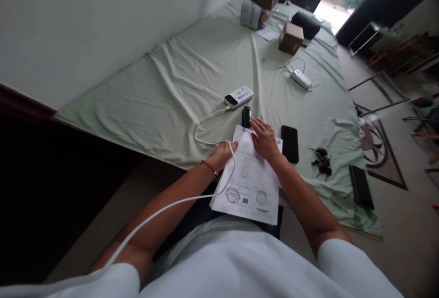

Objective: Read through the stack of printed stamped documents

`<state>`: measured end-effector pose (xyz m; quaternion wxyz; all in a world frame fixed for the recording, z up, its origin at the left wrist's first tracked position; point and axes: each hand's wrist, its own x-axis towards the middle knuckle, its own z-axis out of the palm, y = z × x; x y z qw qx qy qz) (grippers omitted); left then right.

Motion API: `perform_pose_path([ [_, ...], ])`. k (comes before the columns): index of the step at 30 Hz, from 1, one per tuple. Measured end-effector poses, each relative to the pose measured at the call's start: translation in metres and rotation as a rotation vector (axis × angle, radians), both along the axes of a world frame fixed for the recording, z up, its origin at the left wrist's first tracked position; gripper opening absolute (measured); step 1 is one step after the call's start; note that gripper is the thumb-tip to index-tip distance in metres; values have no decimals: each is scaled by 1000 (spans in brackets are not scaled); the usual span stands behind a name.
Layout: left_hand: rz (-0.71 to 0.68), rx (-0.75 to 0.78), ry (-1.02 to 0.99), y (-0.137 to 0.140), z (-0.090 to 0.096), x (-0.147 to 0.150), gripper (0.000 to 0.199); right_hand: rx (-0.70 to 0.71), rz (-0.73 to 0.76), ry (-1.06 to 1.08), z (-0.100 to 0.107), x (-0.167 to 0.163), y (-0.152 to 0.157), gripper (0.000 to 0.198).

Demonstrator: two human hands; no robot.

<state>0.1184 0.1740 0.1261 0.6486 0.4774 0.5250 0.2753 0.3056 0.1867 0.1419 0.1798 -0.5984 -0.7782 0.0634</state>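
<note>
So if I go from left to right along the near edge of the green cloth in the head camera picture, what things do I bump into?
Left hand → white printed paper sheet → black flat phone → dark bunch of keys → black slim rectangular case.

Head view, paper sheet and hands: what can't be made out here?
- Paper sheet: print too small to read.
- Left hand: fingers hidden under the sheet's edge; grip unclear.
- Small dark device: partly covered by the right hand; type unclear.
- White cable: runs off the bottom-left edge.
</note>
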Motion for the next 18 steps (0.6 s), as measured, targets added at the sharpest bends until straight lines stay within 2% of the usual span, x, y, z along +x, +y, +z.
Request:
perform_pose_path([
  [4,29,-15,10,-2,-7,6,34,-3,-14,-55,1,-8,-5,54],
  [9,21,-65,-56,-3,-3,11,31,38,-18,-89,-3,-9,-6,53],
  [14,18,4,-6,-3,-2,10,36,19,-22,-109,-5,-12,-7,57],
  [18,2,37,42,-5,-1,8,38,-29,-15,-140,1,-14,-7,62],
])
